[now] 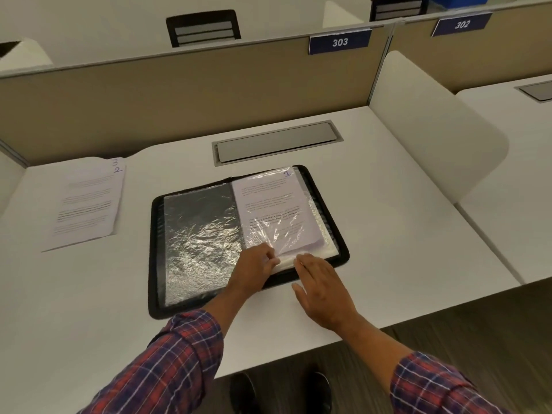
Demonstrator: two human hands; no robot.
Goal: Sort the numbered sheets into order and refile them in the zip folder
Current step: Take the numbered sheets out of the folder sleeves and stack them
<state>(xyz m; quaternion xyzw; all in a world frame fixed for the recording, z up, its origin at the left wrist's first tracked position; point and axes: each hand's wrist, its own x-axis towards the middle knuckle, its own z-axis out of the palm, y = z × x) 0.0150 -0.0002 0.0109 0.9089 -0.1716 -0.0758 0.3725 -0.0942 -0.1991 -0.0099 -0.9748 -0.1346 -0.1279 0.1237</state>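
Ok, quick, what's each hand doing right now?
Left hand: pinching the bottom edge of the plastic sleeve.
Right hand: open, flat on the near edge of the zip folder.

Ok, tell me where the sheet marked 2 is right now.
In the head view, the sheet marked 2 lies at the far left of the desk, on top of the sheet marked 3, well left of the open zip folder.

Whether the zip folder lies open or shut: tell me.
Open: the zip folder lies spread flat on the desk, sheet 1 showing in its right half.
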